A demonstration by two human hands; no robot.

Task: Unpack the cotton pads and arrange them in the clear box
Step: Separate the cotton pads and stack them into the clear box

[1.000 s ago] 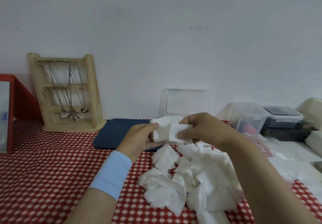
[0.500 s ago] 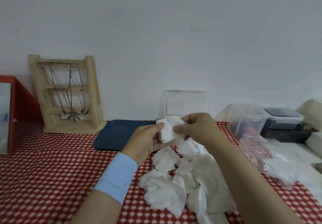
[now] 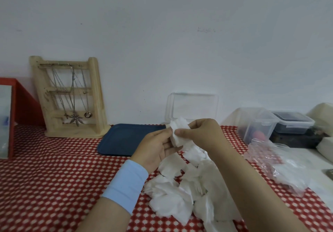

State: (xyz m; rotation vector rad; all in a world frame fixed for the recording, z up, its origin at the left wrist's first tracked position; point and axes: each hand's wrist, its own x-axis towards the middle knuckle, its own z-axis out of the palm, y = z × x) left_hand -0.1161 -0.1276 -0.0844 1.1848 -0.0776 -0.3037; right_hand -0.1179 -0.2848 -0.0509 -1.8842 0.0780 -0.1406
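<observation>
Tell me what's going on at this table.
A person is sorting cotton pads. The left hand holds a pad stack and the right hand pinches its near edge, both raised above the table. A loose pile of unpacked pads lies on the dotted cloth below them. The clear box stands behind the hands with its lid up; its inside is hidden. A crumpled bag lies to the right.

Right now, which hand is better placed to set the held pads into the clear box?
Probably the right hand: it pinches the stack of pads directly before the clear box; the left hand sits further off.
</observation>
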